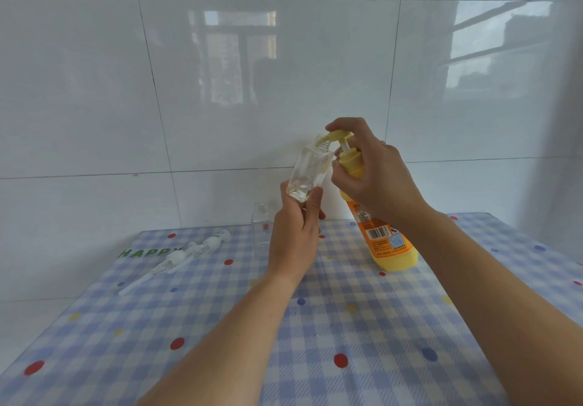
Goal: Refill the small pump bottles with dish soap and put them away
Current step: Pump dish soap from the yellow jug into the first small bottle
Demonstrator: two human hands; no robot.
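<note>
Forearms are reaching forward from the near edge over a table [362,327] covered in a blue and cream checked cloth with coloured dots. Farther in, the left hand [295,235] is holding a small clear bottle [309,170] up off the table, fingers wrapped around its lower part, with the bottle tilting so that its open threaded neck leans toward the right. A shallow pool of clear liquid is sitting at the bottom of this bottle. Just beside it, the right hand [372,172] is gripping the neck of a big yellow soap bottle [383,235] with an orange label, its forefinger lying along the top of the yellow pump head [339,137]. The pump's nozzle is meeting the mouth of the small bottle. The soap bottle is leaning, its base resting on the cloth to the right of centre. Behind the left hand, a second empty clear bottle [262,227] is standing upright on the table without a cap. Off to the left, two white pump tops [186,256] with long tubes are lying on the cloth next to green lettering. Beyond the table, a white tiled wall [220,58] is reflecting a window.
</note>
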